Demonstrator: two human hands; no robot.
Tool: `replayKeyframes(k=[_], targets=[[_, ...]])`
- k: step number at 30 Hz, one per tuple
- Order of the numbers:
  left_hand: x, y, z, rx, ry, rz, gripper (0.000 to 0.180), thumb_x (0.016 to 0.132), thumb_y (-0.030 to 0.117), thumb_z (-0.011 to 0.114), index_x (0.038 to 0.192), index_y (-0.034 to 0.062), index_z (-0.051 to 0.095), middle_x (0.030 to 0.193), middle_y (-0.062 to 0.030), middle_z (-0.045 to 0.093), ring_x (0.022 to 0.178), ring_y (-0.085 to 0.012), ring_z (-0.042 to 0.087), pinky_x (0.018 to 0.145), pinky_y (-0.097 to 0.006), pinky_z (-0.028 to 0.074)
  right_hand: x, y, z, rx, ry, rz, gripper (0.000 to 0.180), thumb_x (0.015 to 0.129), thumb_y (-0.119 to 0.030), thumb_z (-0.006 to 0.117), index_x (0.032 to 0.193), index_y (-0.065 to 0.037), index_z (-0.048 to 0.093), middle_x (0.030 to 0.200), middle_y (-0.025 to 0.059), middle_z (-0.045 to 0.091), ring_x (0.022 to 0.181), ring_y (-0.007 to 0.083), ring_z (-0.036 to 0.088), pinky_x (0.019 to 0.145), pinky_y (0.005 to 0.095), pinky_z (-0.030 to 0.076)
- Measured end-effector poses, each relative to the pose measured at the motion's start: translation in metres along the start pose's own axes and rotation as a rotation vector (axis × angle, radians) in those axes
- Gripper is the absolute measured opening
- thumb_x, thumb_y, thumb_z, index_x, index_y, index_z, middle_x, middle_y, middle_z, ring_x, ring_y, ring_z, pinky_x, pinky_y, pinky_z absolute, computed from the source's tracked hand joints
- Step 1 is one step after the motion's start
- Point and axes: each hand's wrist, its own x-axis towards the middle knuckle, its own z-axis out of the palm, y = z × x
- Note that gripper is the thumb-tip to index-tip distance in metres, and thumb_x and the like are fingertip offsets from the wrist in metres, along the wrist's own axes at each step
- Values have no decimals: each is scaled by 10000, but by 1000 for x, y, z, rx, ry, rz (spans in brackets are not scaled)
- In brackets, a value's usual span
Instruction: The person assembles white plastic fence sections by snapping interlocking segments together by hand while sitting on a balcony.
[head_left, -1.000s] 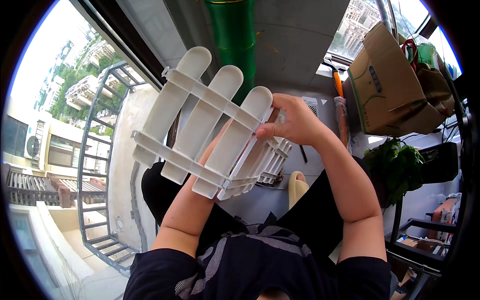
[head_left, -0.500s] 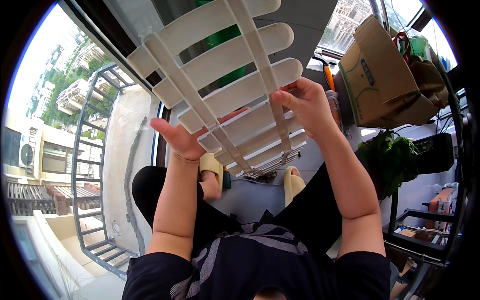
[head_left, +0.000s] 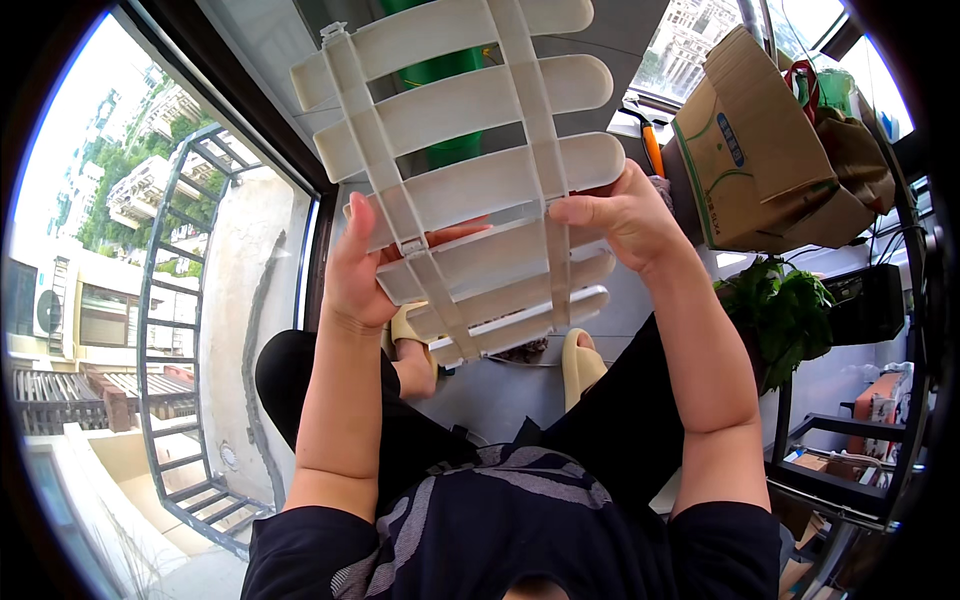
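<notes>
A white plastic picket fence panel [head_left: 465, 195] with rounded slats and two cross rails is raised in front of me, bent near its middle. Around its right side closes my right hand [head_left: 640, 222], the thumb on the right rail by a joint and the fingers behind a slat. My left hand [head_left: 358, 275] bears the left edge, its thumb up beside a slat end and its fingers stretched behind the panel. The slats hide part of those fingers. Each rail shows a small joint [head_left: 412, 247] between the hands.
Behind the panel stands a green bucket [head_left: 445, 70]. To the right are a cardboard box [head_left: 760, 150], an orange-handled tool [head_left: 653, 148], a leafy plant [head_left: 775, 310] and a black rack [head_left: 840, 480]. A window with a metal railing [head_left: 150, 340] lies left. Yellow slippers [head_left: 580, 368] rest on the grey floor.
The panel has shifted right and turned more upright, and its lower part now faces me more. My left hand has moved up against its left edge, the thumb swinging upright.
</notes>
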Motion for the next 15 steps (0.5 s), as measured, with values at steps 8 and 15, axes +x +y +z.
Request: replayKeyframes(k=[8, 15], targets=[[0, -5, -12, 3, 30, 12, 801, 792, 628, 447, 1251, -27, 393, 1132, -296, 512, 1032, -426, 532, 884, -461, 444, 2, 10, 10, -78, 88, -100, 233, 702, -48, 707, 923, -4, 646, 851, 65, 651, 757, 122, 600, 713, 269, 481], [10, -3, -20, 101, 198, 16, 777, 811, 621, 427, 1220, -40, 420, 1121, -275, 525, 983, -342, 570, 837, -388, 467, 6, 18, 11, -50, 122, -88, 217, 699, -70, 711, 895, -1, 646, 836, 71, 649, 761, 116, 594, 699, 267, 480]])
